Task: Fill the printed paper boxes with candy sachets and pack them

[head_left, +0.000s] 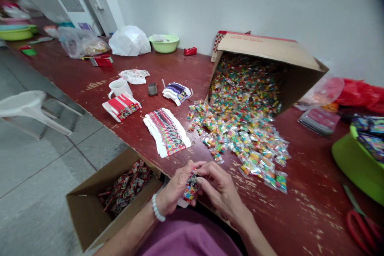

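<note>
My left hand point(177, 186), with a pale bead bracelet at the wrist, is closed around a small printed candy box point(191, 189). The fingers of my right hand point(216, 184) pinch at the upper end of the same box; what lies between them is partly hidden. A white flap shows at the box's lower end. Just beyond my hands, a fanned stack of flat printed boxes point(167, 132) lies on the table. To its right, clear packets of colourful candies point(252, 148) spill out of a tipped cardboard carton point(270, 44).
Below the table edge at left stands an open carton point(87, 208) holding many filled boxes point(129, 188). A white mug point(119, 88), red flat boxes point(122, 107) and purple ones point(177, 93) lie farther back. At right are red-handled scissors point(360, 224) and a green basin point(354, 160).
</note>
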A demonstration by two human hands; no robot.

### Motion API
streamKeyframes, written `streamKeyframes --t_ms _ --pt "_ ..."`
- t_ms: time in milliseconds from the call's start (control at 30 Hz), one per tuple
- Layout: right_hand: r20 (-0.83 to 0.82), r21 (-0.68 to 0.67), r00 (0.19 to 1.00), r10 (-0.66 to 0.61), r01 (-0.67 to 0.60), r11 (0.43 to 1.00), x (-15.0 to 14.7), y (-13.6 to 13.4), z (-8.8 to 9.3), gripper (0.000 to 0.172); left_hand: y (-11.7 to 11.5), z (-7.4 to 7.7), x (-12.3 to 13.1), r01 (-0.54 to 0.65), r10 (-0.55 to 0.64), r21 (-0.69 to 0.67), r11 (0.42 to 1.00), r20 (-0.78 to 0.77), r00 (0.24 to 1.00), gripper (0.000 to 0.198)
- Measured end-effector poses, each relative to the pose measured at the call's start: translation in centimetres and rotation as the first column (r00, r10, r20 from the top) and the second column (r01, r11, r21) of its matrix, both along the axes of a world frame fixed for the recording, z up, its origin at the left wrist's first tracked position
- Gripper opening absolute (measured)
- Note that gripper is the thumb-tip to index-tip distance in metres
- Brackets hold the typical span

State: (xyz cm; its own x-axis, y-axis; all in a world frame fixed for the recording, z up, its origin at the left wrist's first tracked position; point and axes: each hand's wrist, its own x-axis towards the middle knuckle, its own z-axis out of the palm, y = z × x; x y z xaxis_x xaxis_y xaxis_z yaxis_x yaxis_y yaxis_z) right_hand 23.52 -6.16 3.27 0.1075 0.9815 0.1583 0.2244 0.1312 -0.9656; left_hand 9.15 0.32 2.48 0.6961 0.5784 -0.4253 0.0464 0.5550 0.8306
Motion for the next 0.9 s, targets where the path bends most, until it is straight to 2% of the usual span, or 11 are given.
streamKeyframes --t_ms 67,200,233,300,400,433,500,633,733,833,900 --pt "0.126 0.049 0.990 -0.058 0.053 0.997 -0.4 0.1 -0.8 0.013 -0.2 -0.2 0.1 -0.051 0.051 -0.016 0.999 -0.011 0.999 0.063" --pt "0.240 0.001 0.951 -0.193 0.199 0.980 1.3 1.0 -3.3 0.022 0.3 -0.7 0.0 -0.101 0.105 -0.100 0.990 0.036 0.994 0.044" --pt "0.312 0.006 0.909 -0.276 0.289 0.957 2.1 1.3 -4.1 0.024 0.6 -0.8 -0.1 -0.117 0.124 -0.111 0.987 0.055 0.991 0.040" --pt "0.509 0.067 0.741 -0.438 0.472 0.879 3.8 1.7 -5.6 0.023 1.4 -1.0 -0.5 -0.158 0.164 -0.106 0.982 0.058 0.985 0.037" --pt "0.721 0.100 0.516 -0.462 0.582 0.807 5.5 2.0 -7.3 0.024 2.4 -1.3 -1.1 -0.184 0.185 -0.054 0.982 0.026 0.982 0.037" --pt "0.751 0.088 0.491 -0.442 0.589 0.804 5.7 2.0 -7.6 0.023 2.6 -1.5 -1.2 -0.194 0.195 -0.021 0.981 0.025 0.980 0.037" --pt "0.754 0.046 0.515 -0.409 0.580 0.814 5.9 1.9 -7.8 0.021 2.9 -1.7 -1.5 -0.223 0.222 0.050 0.973 0.034 0.974 0.037" --pt "0.556 -0.127 0.724 -0.409 0.560 0.819 5.9 1.4 -7.1 0.022 3.4 -1.3 -1.7 -0.280 0.277 0.085 0.956 0.046 0.960 0.041" --pt "0.137 -0.265 0.883 -0.449 0.469 0.842 5.5 0.8 -6.0 0.032 3.8 -0.7 -1.7 -0.323 0.320 0.064 0.944 0.050 0.946 0.048" --pt "-0.229 -0.325 0.876 -0.424 0.342 0.882 4.3 -0.1 -4.4 0.039 4.1 -0.4 -1.6 -0.390 0.388 0.027 0.920 0.069 0.919 0.046" --pt "-0.301 -0.348 0.873 -0.384 0.274 0.897 3.1 -0.8 -3.2 0.038 4.1 -0.5 -1.5 -0.442 0.441 -0.005 0.897 0.099 0.892 0.045"
